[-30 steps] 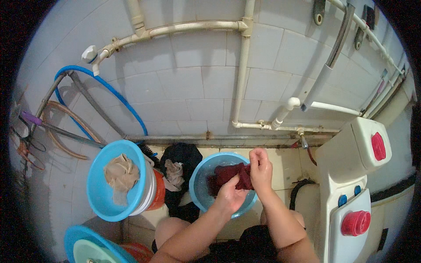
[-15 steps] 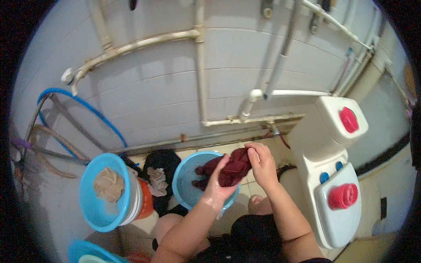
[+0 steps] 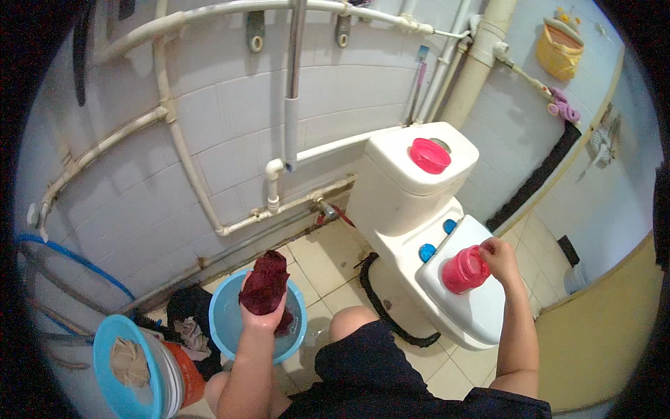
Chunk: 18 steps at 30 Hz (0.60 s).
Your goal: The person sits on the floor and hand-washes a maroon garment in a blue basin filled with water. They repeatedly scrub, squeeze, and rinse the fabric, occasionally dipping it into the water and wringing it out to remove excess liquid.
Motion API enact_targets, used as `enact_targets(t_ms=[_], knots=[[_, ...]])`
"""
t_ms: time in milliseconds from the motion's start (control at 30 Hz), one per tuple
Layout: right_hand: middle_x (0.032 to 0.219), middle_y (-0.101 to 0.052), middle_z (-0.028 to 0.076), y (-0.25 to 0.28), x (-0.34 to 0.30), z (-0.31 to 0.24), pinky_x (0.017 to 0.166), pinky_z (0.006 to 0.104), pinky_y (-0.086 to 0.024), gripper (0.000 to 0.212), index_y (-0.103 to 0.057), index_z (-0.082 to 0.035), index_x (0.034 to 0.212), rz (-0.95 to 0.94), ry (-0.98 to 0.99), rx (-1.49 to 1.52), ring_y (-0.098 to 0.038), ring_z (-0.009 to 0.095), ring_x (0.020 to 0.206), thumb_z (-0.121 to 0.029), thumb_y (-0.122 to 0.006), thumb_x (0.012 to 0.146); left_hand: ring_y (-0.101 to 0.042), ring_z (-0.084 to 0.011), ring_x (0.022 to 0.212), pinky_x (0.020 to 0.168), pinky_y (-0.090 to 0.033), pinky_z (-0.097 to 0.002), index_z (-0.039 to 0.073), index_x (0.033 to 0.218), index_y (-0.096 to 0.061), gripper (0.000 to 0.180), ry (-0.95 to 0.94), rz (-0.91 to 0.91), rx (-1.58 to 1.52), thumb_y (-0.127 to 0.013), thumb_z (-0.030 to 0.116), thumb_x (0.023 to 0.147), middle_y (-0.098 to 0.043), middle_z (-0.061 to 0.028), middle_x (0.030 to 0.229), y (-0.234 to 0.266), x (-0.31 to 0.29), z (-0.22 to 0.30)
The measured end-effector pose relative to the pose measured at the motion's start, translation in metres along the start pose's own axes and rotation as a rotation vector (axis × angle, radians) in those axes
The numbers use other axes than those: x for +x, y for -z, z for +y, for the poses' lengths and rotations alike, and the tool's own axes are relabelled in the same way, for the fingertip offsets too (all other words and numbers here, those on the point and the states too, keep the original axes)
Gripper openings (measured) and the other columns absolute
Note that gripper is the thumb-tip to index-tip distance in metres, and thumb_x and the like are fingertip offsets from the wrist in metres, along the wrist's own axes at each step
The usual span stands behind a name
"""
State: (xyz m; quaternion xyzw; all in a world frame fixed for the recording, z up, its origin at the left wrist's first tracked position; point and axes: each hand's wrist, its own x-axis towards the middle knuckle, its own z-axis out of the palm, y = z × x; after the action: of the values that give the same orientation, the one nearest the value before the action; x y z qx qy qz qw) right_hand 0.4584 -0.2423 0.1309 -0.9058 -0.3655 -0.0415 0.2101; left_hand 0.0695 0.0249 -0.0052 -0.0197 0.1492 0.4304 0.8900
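Observation:
My left hand [image 3: 262, 318] holds up a bunched, wet dark red cloth [image 3: 265, 283] above the light blue basin [image 3: 301, 307]; the cloth hides most of its fingers. Part of the dark red fabric hangs down to the water in the basin. Over on the right, my right hand [image 3: 500, 260] is at the mouth of a red plastic jar [image 3: 462, 274] that stands on the toilet lid [image 3: 481, 307]. Its fingers are bent and pressed together at the jar's rim; whatever is between them is hidden.
A red screw lid [image 3: 429, 156] lies on the toilet tank [image 3: 419, 183]. At the left, another blue basin [image 3: 103, 359] with a beige cloth [image 3: 130, 362] sits on stacked buckets [image 3: 190, 377]. Dark clothes [image 3: 187, 307] lie beside the basin. Pipes [image 3: 192, 167] run along the tiled wall.
My right hand has let go of the dark red cloth and moved right to the red jar. My left hand keeps the cloth over the basin. The view has turned to the right.

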Motion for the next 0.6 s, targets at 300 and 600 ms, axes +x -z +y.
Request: enact_targets(t_ms=[300,600], knots=[[0.084,-0.066,0.016,-0.017,0.025,-0.014,0.064,0.0361,-0.049,0.016,-0.068,-0.007,0.082,-0.778,0.107,-0.309,-0.063,0.026,0.075,-0.009,-0.064,0.066,-0.056,-0.0252,0.1,0.089,-0.045,-0.0372,0.012,0.106,-0.059,0.031,0.054,0.084,0.01,-0.046,0.034,0.088,-0.062,-0.0062,0.107,-0.006,-0.006,0.0],[0.084,-0.066,0.014,-0.039,0.032,-0.021,0.068,0.0362,-0.049,0.019,-0.068,-0.007,0.083,-1.168,0.327,-0.471,-0.062,0.023,0.076,-0.017,-0.068,0.067,-0.057,-0.0245,0.099,0.089,-0.045,-0.0379,0.012,0.107,-0.058,0.028,-0.03,0.079,0.059,-0.046,0.029,0.088,-0.061,-0.005,0.106,-0.013,-0.006,0.003]])
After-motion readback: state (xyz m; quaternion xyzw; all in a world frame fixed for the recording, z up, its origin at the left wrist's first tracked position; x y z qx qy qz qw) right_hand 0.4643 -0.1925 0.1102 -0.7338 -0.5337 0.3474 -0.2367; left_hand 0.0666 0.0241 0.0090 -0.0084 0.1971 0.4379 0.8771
